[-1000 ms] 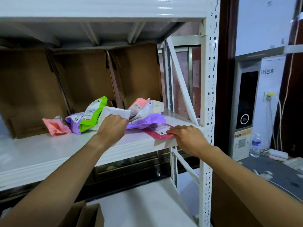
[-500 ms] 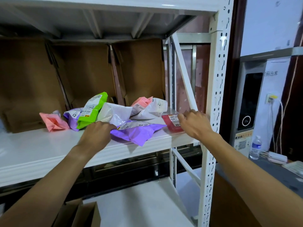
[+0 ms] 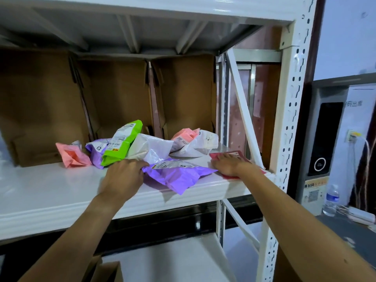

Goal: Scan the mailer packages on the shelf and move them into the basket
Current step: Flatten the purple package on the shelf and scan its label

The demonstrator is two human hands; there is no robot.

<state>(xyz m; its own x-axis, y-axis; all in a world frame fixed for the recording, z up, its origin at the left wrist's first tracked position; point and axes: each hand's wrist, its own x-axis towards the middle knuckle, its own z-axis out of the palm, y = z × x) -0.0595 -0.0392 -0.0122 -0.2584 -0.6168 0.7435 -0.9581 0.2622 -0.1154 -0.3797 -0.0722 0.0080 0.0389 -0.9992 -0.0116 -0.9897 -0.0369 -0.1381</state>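
Observation:
Several mailers lie on the white shelf (image 3: 50,190): a pink one (image 3: 73,155), a small purple one (image 3: 97,149), a green one (image 3: 122,143), a white one (image 3: 150,149), and a pink and white pair (image 3: 193,141). A larger purple mailer (image 3: 179,176) overhangs the shelf's front edge. My left hand (image 3: 124,176) grips its left edge. At the shelf's right end my right hand (image 3: 230,164) lies palm down on a red mailer (image 3: 234,154), covering most of it. No basket is in view.
Open cardboard boxes (image 3: 40,108) stand along the back of the shelf. The rack's white upright (image 3: 289,119) and a diagonal brace (image 3: 242,110) stand right of my right hand. Further right are a black scanner unit (image 3: 323,139) and a water bottle (image 3: 330,200). A cardboard box (image 3: 105,269) sits below.
My left hand has pulled the larger purple mailer out of the pile toward the front edge. My right hand moved the red mailer back and to the right, and now lies flat on it.

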